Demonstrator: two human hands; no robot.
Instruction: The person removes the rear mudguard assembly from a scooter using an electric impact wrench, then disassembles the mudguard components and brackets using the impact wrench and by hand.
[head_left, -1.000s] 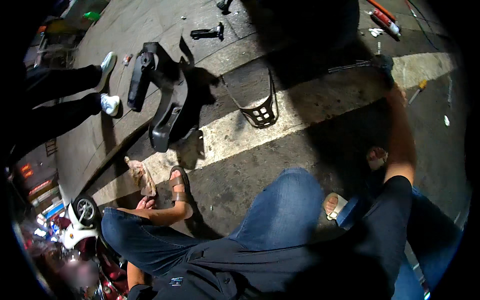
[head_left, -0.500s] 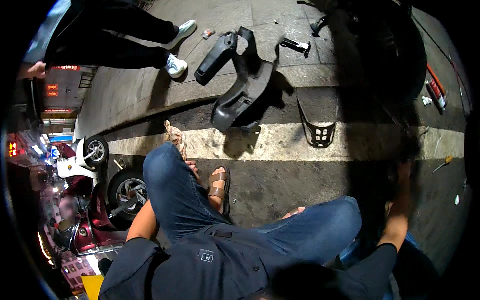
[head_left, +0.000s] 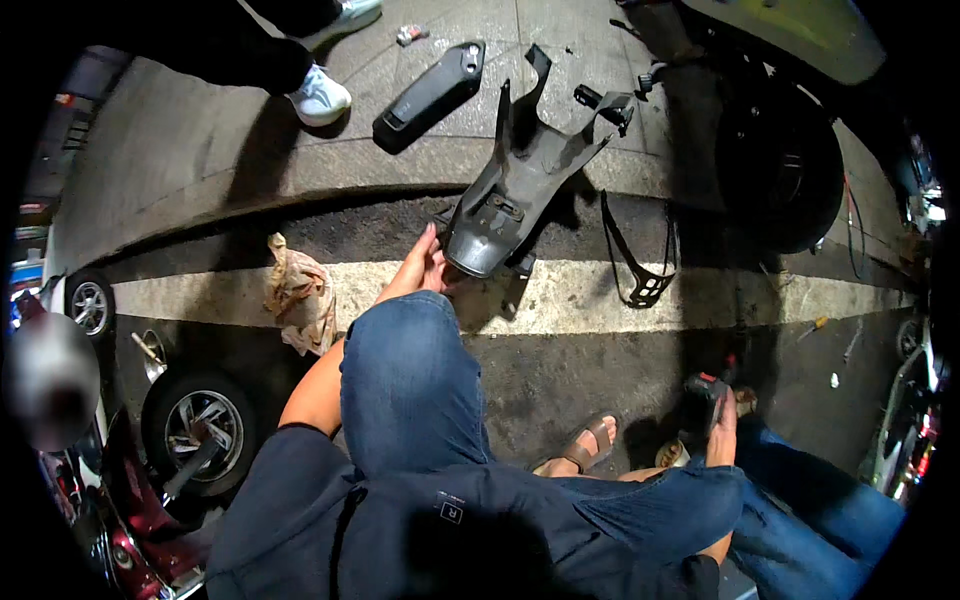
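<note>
Wheel (head_left: 205, 432) is seen at lower left, then a crumpled rag (head_left: 302, 290); past the obstructing knee (head_left: 412, 345), the left grip (head_left: 430, 262) is placed at the black fairing (head_left: 515, 195), upper centre, its closure cannot be told; lower right, a dark tool (head_left: 706, 392) is held by the right grip (head_left: 724, 425).

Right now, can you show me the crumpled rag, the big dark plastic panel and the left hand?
Crumpled rag (head_left: 301, 287): head view, on its middle folds.
Big dark plastic panel (head_left: 522, 186): head view, on its broad middle.
Left hand (head_left: 424, 264): head view, on its middle.
</note>
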